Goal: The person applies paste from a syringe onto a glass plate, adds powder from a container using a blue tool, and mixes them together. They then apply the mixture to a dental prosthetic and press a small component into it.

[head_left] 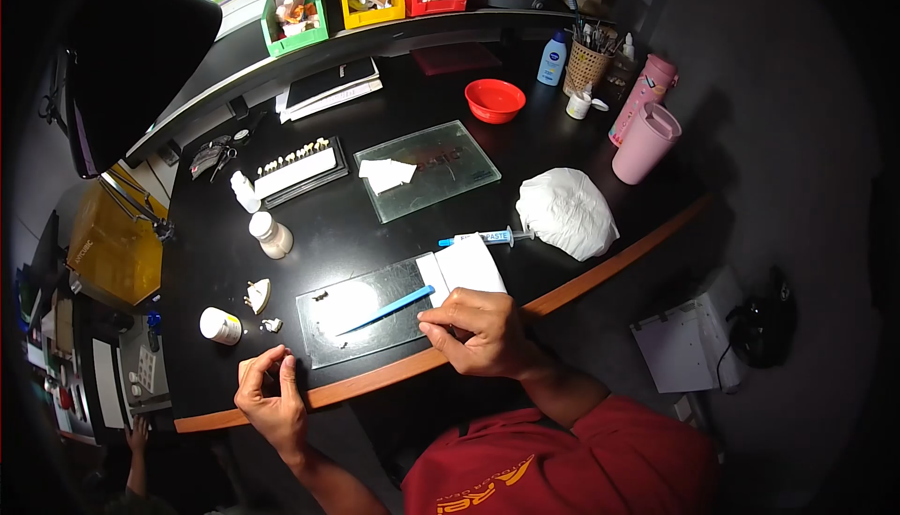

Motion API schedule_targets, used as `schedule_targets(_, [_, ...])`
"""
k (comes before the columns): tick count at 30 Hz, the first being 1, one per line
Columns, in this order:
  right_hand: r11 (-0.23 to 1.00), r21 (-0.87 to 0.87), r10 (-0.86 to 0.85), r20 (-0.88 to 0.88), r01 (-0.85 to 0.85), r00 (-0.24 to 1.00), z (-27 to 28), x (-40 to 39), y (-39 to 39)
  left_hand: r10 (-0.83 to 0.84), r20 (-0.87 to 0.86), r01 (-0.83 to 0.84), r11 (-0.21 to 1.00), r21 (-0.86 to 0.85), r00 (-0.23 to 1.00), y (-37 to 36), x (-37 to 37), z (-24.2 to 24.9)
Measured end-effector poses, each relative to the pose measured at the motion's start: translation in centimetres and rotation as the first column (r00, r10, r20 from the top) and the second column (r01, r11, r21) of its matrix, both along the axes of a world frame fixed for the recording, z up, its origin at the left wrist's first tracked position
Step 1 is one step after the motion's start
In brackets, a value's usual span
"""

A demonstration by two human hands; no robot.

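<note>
My right hand (pixel 483 329) is closed in a pinch above the right edge of a glass slab (pixel 328 337); whatever its fingertips may hold is too small to make out. On the slab lies a blue-handled spatula (pixel 398 303), its thin blade pointing left, beside small dark specks. Folded white tissue (pixel 473 267) covers the slab's right end, just beyond my right hand. At the table's front edge my left hand (pixel 270 401) is curled, thumb and index finger brought together. Near it stand a white-lidded jar (pixel 221 326), a tooth model piece (pixel 258 296) and small white fragments (pixel 272 325).
A paste syringe (pixel 483 238) and crumpled white plastic (pixel 567 213) lie behind the tissue. Further back are a second glass slab (pixel 441 192), a shade guide (pixel 295 171), a bottle (pixel 271 236), a red bowl (pixel 495 101) and a pink tumbler (pixel 647 145). A lamp (pixel 131 65) overhangs the left.
</note>
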State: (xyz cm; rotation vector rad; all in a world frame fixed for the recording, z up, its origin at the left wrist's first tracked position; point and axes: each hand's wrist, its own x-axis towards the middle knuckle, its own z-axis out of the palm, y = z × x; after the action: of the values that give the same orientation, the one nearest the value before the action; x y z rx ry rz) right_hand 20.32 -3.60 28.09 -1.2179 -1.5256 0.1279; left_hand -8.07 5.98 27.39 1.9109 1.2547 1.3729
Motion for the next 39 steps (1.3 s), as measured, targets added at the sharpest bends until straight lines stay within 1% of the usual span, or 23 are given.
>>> schedule_targets(3, [1.0,0.005,0.002,-0.011,-0.002,1.0,0.03,0.0,0.05,-0.011,-0.055,0.007,0.998,-0.063,0.998,-0.06,-0.67,-0.01])
schedule_targets(6, [1.0,-0.005,-0.002,-0.003,0.002,1.0,0.16,-0.05,0.01,-0.019,-0.057,0.015,0.998,-0.061,0.998,0.04,-0.75,-0.27])
schedule_targets(12, [1.0,-0.003,-0.005,-0.001,0.005,1.0,0.18,-0.03,0.05,-0.026,0.04,0.027,0.999,-0.035,0.999,0.1,-0.17,-0.33])
schedule_targets(36, [1.0,-0.015,-0.011,-0.006,0.01,1.0,0.09,-0.09,0.08,-0.039,0.035,0.04,0.999,-0.02,0.999,0.15,-0.39,-0.48])
schedule_targets(39, [1.0,-0.022,-0.016,-0.006,0.016,1.0,0.12,-0.17,0.09,-0.047,0.072,0.049,0.999,-0.024,0.996,0.14,-0.32,-0.54])
